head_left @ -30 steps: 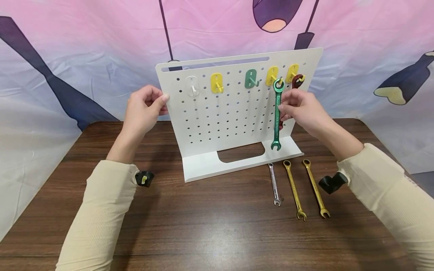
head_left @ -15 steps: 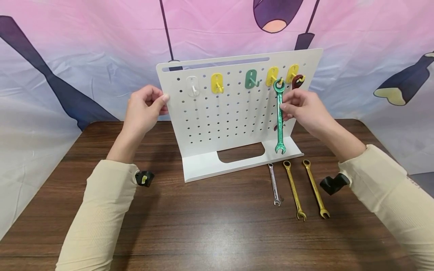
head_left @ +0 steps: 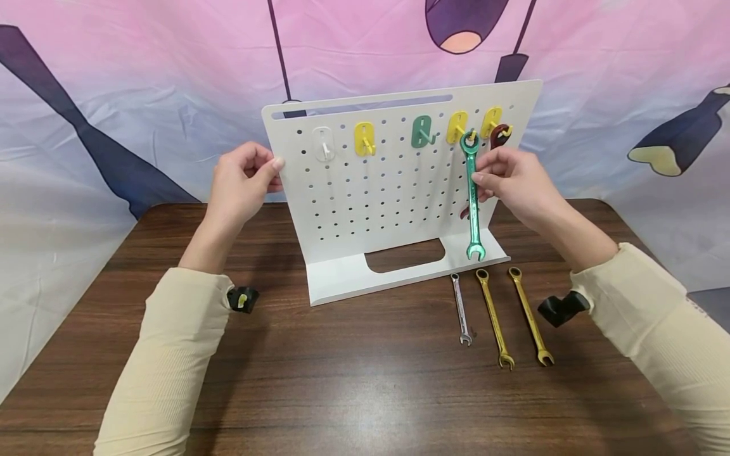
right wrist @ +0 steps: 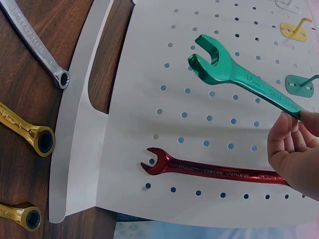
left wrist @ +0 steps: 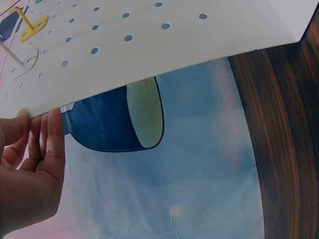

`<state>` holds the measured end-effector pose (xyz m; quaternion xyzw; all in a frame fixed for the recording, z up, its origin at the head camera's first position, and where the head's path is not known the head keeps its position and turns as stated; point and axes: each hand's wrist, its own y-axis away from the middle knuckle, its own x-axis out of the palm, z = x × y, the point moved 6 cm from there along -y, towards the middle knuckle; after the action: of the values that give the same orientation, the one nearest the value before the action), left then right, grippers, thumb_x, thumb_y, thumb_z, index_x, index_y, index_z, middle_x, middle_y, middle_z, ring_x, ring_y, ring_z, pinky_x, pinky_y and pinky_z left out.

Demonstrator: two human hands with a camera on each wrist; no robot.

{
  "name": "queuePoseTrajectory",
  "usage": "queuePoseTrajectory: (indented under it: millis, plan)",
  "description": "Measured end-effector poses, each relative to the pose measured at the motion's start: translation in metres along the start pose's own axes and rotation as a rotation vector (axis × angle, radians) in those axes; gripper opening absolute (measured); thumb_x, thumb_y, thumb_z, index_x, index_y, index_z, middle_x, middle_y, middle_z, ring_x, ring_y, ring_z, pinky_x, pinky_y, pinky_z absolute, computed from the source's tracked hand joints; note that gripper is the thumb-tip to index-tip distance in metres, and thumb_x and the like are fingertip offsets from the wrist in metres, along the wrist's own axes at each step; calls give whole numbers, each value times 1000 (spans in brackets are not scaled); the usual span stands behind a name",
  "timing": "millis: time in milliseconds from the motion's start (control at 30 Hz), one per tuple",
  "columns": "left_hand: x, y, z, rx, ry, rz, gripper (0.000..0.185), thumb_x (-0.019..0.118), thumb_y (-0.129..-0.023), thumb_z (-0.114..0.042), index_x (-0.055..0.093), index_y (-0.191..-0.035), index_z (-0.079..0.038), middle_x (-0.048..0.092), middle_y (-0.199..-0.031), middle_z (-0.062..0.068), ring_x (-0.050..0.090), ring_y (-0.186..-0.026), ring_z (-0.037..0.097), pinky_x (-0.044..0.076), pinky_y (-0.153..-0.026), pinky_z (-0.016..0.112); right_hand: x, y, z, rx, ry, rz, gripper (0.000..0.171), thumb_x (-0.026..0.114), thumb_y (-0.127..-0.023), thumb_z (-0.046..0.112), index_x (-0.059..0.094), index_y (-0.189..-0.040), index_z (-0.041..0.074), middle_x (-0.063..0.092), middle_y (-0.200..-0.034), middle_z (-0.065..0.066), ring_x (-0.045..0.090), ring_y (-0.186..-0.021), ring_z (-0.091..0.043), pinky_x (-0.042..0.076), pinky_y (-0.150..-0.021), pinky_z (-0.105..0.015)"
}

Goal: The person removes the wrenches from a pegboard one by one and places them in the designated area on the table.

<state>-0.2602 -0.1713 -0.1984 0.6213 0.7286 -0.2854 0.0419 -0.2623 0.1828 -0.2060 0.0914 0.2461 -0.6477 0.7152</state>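
A white pegboard (head_left: pixel 376 209) stands upright on the wooden table, with several coloured hooks along its top row. My left hand (head_left: pixel 272 170) grips its left edge, thumb in front; the left wrist view shows the fingers (left wrist: pixel 52 139) against that edge (left wrist: pixel 149 74). My right hand (head_left: pixel 480 178) pinches the shaft of a green wrench (head_left: pixel 473 202), whose ring end sits over a yellow hook (head_left: pixel 458 126). Its open end (right wrist: pixel 207 59) hangs just above the board's foot. A red wrench (right wrist: pixel 209 169) hangs on the rightmost hook, mostly hidden behind my right hand in the head view.
On the table in front of the board's right end lie a small silver wrench (head_left: pixel 461 310) and two gold wrenches (head_left: pixel 495 320) (head_left: pixel 531 316), side by side. A printed cloth backdrop (head_left: pixel 114 95) hangs behind the table.
The green wrench's lower end has swung to the right while its ring stays at the hook. My right hand shifted slightly with it. The left hand has not moved.
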Motion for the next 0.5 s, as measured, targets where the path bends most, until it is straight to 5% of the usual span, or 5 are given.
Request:
queuePoseTrajectory:
  millis: [500]
  plan:
    - [0, 0, -1, 5, 2, 4, 20, 59, -90, -18, 56, -87, 1, 54, -70, 5, 58, -66, 11, 56, -65, 19, -3, 2, 4, 39, 25, 2, 15, 55, -91, 7, 52, -100, -4, 59, -76, 0, 59, -65, -11, 54, -62, -22]
